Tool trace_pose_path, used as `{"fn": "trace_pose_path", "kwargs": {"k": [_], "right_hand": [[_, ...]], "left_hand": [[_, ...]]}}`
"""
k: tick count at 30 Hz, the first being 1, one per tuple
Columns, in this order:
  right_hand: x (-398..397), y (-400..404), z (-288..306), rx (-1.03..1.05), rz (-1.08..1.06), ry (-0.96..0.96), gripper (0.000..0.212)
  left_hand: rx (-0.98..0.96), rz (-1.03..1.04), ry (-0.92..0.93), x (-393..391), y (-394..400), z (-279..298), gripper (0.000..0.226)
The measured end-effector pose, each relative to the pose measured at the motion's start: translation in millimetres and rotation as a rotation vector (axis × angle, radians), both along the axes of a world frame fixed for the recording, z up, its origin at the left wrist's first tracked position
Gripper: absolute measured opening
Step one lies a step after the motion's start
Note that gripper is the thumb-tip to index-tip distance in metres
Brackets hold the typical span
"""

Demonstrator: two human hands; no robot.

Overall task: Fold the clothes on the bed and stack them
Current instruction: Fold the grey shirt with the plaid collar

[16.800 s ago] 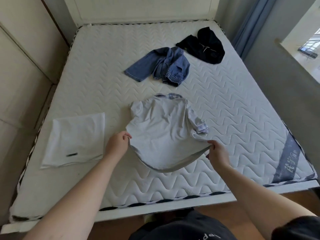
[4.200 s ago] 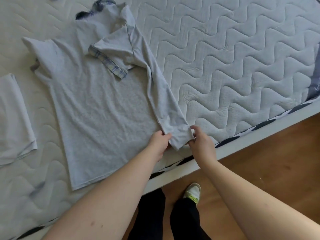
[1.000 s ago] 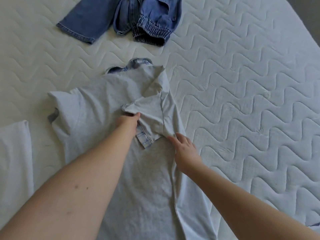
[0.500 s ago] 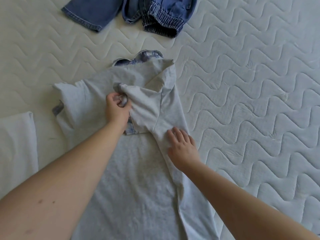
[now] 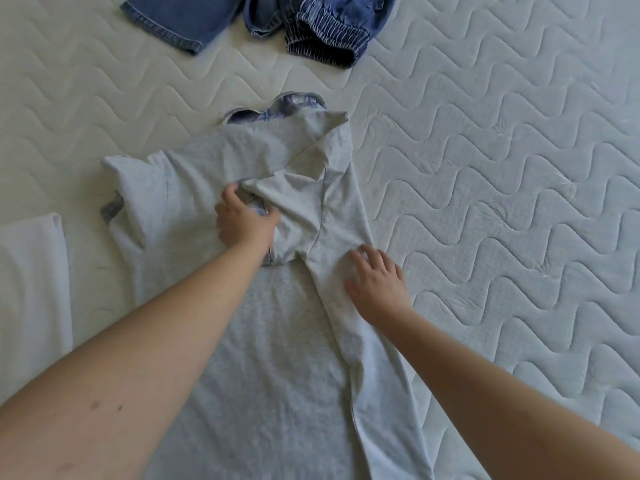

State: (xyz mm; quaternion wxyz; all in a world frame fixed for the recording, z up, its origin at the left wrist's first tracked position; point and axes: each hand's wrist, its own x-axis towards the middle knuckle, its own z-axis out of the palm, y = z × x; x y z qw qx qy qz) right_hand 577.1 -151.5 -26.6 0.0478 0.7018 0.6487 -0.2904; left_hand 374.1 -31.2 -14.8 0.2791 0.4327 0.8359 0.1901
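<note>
Quilted white mattress (image 5: 485,168) fills the view, no legible writing on anything. On it lies a grey shirt (image 5: 263,341), right side folded inward. Right hand (image 5: 375,282) presses flat on the fold; left hand (image 5: 244,220) grips the folded sleeve (image 5: 294,202). Folded white garment (image 5: 31,282) sits left, denim clothing (image 5: 311,26) beyond.

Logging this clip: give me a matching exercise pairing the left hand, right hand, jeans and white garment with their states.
Things:
1. left hand
2. right hand
3. jeans
4. white garment

States:
A. folded, at the left edge
B. pinches the grey shirt's sleeve
C. crumpled, at the top
D. rests flat on the shirt's folded side

Pairs: 1-B, 2-D, 3-C, 4-A
</note>
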Motion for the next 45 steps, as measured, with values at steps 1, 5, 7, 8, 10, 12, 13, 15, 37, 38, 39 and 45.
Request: {"fn": "trace_pose_path", "kwargs": {"k": [1,5,7,8,10,12,13,15,37,38,39,45], "right_hand": [[-1,3,1,0.014,-0.025,0.021,0.056],[-5,19,4,0.026,-0.105,0.097,0.052],[-6,28,5,0.011,-0.154,0.122,0.057],[-6,32,5,0.006,-0.187,0.134,0.059],[-6,39,5,0.01,-0.25,0.145,0.061],[-2,42,5,0.016,-0.283,0.16,0.062],[1,44,5,0.016,-0.287,0.174,0.062],[7,46,3,0.009,-0.293,0.196,0.062],[21,65,-13,0.02,-0.419,0.179,0.044],[22,65,-13,0.024,-0.428,0.171,0.043],[24,65,-13,0.024,-0.442,0.175,0.042],[37,65,-14,0.007,-0.612,0.316,0.026]], "left_hand": [[0.029,-0.032,0.012,2,6,6,0.074],[0.071,-0.361,0.019,11,29,18,0.058],[0.037,-0.518,0.069,22,40,18,0.054],[0.013,-0.575,0.092,29,45,15,0.055],[-0.012,-0.685,0.168,44,57,8,0.061],[-0.015,-0.773,0.262,61,68,2,0.068],[-0.029,-0.792,0.286,69,74,0,0.072],[-0.098,-0.816,0.319,86,84,-6,0.081],[0.0,-0.644,-0.197,118,137,-6,0.019],[0.008,-0.637,-0.185,121,140,-4,0.018],[0.014,-0.633,-0.172,124,143,-3,0.017],[0.078,-0.607,-0.206,133,155,-4,0.013]]}}
